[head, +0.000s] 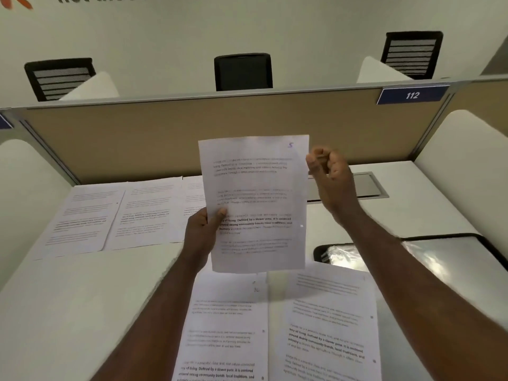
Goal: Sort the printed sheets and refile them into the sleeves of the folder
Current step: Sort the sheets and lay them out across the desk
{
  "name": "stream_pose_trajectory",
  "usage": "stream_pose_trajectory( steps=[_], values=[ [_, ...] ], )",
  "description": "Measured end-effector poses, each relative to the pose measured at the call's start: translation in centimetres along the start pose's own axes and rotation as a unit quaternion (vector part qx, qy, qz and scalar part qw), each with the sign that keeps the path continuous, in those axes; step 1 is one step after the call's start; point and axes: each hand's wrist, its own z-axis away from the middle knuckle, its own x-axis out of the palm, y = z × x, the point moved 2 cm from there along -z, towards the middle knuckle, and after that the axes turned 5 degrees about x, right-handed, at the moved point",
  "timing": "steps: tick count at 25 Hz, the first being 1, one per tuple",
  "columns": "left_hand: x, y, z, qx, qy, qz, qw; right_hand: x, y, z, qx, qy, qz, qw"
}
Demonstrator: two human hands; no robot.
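Above tabletop [82, 312]: left hand [202, 232] pinches sheet [254, 202] marked 5; right hand [330, 171] fingers curled, empty beside it. One-sided pinch; sheet may droop, crease.

matt white paper sheet [254, 202]; glossy clear plastic folder [428, 257]; smooth white desk [82, 298]; beige cloth-like partition [165, 141].

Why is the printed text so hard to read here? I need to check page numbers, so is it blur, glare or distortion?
Head view: soft focus smears the body text on the held sheet, though a handwritten 5 at its top right reads; glare whitens the folder sleeves; wide-angle distortion bows the partition; the right hand looks slightly blurred.
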Motion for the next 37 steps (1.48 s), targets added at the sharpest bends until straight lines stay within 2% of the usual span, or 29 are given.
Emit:
stream_pose_trajectory(
  steps=[2,5,7,10,13,15,19,29,37],
  values=[
    [1.0,-0.8,-1.0,-0.02,0.009,0.018,1.0,-0.8,4.7,1.6,0.119,-0.079,0.015,0.99],
    [3.0,-2.2,-2.5,-0.051,0.011,0.06,0.997,-1.8,10.4,5.8,0.25,-0.206,0.029,0.946],
    [4.6,-3.1,-3.4,-0.076,0.016,0.067,0.995,-2.7,12.9,8.1,0.304,-0.233,-0.001,0.924],
    [7.5,-4.8,-4.7,-0.098,0.012,0.044,0.994,-4.2,15.1,8.9,0.353,-0.154,-0.064,0.921],
    [11.0,-5.9,-5.5,-0.087,-0.043,0.018,0.995,-6.5,17.2,7.1,0.397,-0.048,-0.105,0.91],
    [13.0,-6.4,-5.6,-0.09,-0.086,-0.004,0.992,-8.2,18.8,5.3,0.419,-0.012,-0.128,0.899],
    [14.8,-8.1,-5.5,-0.122,-0.091,-0.054,0.987,-10.6,21.8,1.9,0.456,0.039,-0.153,0.876],
    [12.1,-11.3,-5.2,-0.119,-0.039,-0.094,0.988,-11.2,26.7,-4.1,0.526,0.099,-0.086,0.84],
    [8.1,-11.9,-3.9,-0.112,0.001,-0.126,0.986,-10.4,28.5,-5.2,0.512,0.115,-0.04,0.85]
  ],
)
